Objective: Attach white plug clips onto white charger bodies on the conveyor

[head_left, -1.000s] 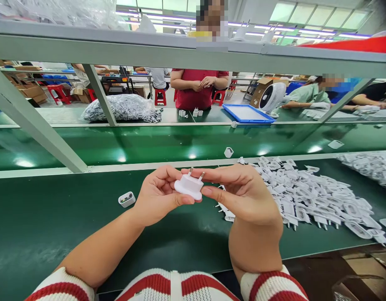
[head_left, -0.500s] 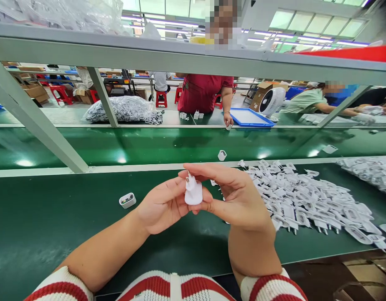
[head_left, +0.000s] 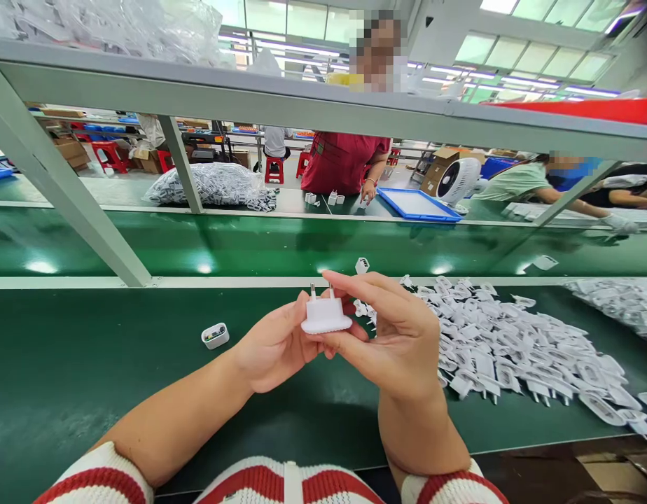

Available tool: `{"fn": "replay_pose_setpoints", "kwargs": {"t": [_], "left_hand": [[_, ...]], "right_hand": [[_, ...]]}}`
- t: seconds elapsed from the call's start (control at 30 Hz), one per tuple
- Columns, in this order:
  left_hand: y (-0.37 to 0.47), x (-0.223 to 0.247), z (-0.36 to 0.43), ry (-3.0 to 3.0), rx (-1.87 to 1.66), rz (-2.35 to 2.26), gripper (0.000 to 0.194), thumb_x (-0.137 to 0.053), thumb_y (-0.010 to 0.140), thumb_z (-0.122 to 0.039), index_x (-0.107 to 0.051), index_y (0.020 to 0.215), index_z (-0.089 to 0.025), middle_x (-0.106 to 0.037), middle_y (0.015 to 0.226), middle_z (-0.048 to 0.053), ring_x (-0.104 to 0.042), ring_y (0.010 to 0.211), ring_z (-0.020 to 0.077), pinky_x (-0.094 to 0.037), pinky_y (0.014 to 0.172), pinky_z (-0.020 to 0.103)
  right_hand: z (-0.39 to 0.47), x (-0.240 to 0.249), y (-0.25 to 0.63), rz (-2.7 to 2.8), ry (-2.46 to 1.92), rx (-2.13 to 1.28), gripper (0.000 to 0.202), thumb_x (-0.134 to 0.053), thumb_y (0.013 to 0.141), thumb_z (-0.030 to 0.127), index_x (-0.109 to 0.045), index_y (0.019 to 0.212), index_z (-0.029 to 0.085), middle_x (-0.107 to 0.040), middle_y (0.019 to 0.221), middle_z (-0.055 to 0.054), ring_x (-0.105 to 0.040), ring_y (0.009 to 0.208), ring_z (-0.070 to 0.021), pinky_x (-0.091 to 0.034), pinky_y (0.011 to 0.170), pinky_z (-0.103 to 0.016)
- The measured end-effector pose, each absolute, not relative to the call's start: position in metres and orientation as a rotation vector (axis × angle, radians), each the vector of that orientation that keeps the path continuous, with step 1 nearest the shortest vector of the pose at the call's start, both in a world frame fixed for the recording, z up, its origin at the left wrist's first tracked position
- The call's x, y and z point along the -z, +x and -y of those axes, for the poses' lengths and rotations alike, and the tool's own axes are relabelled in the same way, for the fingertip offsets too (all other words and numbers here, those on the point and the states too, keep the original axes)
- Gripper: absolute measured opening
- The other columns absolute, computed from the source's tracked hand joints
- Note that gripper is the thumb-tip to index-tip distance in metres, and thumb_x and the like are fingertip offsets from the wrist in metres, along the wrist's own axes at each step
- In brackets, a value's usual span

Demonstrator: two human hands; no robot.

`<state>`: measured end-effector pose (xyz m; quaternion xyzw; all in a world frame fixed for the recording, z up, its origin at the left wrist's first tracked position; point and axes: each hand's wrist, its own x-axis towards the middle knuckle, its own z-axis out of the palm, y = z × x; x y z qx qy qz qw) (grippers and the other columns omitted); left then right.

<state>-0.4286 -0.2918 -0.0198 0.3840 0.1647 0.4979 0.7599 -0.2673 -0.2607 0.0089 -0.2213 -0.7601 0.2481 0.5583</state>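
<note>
A white two-pin plug piece [head_left: 325,315] is between my hands, its two metal pins pointing up. My right hand [head_left: 389,329] grips it from the right, thumb under the base and index finger by a pin. My left hand [head_left: 276,343] closes on its left end, fingertips below and behind it. On the green table to the left stands a white charger housing [head_left: 215,336], open at the top with parts inside. To the right lies a big pile of white plug pieces [head_left: 502,343], some with pins showing.
Past the white rail [head_left: 239,282] runs a green belt [head_left: 250,245] with white housings [head_left: 362,265] on it. A metal shelf frame [head_left: 302,101] crosses above. Across the belt, a person in red handles small white parts near a blue-rimmed tray [head_left: 419,204]. A clear bag [head_left: 622,302] lies right.
The plug piece has turned so its broad side and both pins show. The housing on the belt has shifted slightly left. The person across has moved a hand left.
</note>
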Motion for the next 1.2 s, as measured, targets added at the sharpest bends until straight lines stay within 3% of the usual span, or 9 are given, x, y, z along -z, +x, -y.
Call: {"fn": "replay_pose_setpoints", "kwargs": {"t": [0.37, 0.47, 0.6, 0.8, 0.93, 1.2], "left_hand": [[-0.427, 0.017, 0.295, 0.885, -1.159, -0.384, 0.055, -0.070, 0.086, -0.070, -0.074, 0.103, -0.018, -0.070, 0.096, 0.010, -0.060, 0.082, 0.0173, -0.050, 0.075, 0.027], [-0.434, 0.014, 0.293, 1.046, -1.230, -0.493, 0.060, -0.069, 0.082, -0.076, -0.070, 0.091, -0.017, -0.066, 0.086, 0.007, -0.059, 0.081, 0.0185, -0.049, 0.076, 0.029], [-0.451, 0.004, 0.296, 1.534, -1.326, -0.861, 0.042, -0.067, 0.096, -0.053, -0.066, 0.073, -0.017, -0.058, 0.070, 0.002, -0.052, 0.071, 0.0155, -0.042, 0.073, 0.030], [-0.462, -0.002, 0.306, 2.001, -1.481, -1.045, 0.044, -0.040, 0.110, -0.031, -0.057, 0.072, -0.017, -0.049, 0.063, -0.002, -0.045, 0.065, 0.0127, -0.040, 0.077, 0.030], [-0.461, -0.001, 0.308, 1.880, -1.479, -0.960, 0.043, -0.038, 0.111, -0.033, -0.061, 0.078, -0.018, -0.058, 0.071, 0.000, -0.053, 0.070, 0.0123, -0.041, 0.071, 0.027], [-0.462, -0.003, 0.309, 1.828, -1.488, -0.906, 0.044, -0.040, 0.111, -0.034, -0.067, 0.081, -0.018, -0.064, 0.073, 0.000, -0.059, 0.071, 0.0109, -0.044, 0.070, 0.024]], "right_hand": [[0.257, -0.005, -0.271, 1.658, -0.493, -1.013, 0.059, -0.090, 0.064, 0.008, -0.079, 0.116, 0.034, -0.075, 0.097, -0.002, -0.068, 0.072, -0.0178, -0.057, 0.040, -0.024], [0.255, -0.006, -0.271, 1.710, -0.491, -0.890, 0.061, -0.091, 0.063, 0.007, -0.079, 0.116, 0.035, -0.076, 0.094, -0.001, -0.069, 0.078, -0.0181, -0.062, 0.055, -0.027], [0.253, -0.006, -0.273, 1.774, -0.483, -0.693, 0.063, -0.094, 0.063, 0.010, -0.078, 0.118, 0.036, -0.077, 0.092, 0.002, -0.069, 0.081, -0.0157, -0.061, 0.080, -0.031], [0.252, -0.001, -0.277, 1.737, -0.407, -0.830, 0.064, -0.095, 0.062, 0.008, -0.078, 0.117, 0.036, -0.078, 0.095, 0.002, -0.071, 0.082, -0.0149, -0.062, 0.077, -0.028], [0.253, -0.002, -0.278, 1.669, -0.375, -1.024, 0.059, -0.097, 0.061, 0.013, -0.080, 0.114, 0.034, -0.078, 0.093, 0.002, -0.074, 0.082, -0.0156, -0.064, 0.074, -0.025], [0.246, 0.001, -0.276, 1.650, -0.383, -1.242, 0.057, -0.101, 0.057, 0.028, -0.082, 0.110, 0.033, -0.078, 0.086, 0.000, -0.072, 0.073, -0.0153, -0.064, 0.069, -0.026]]}}
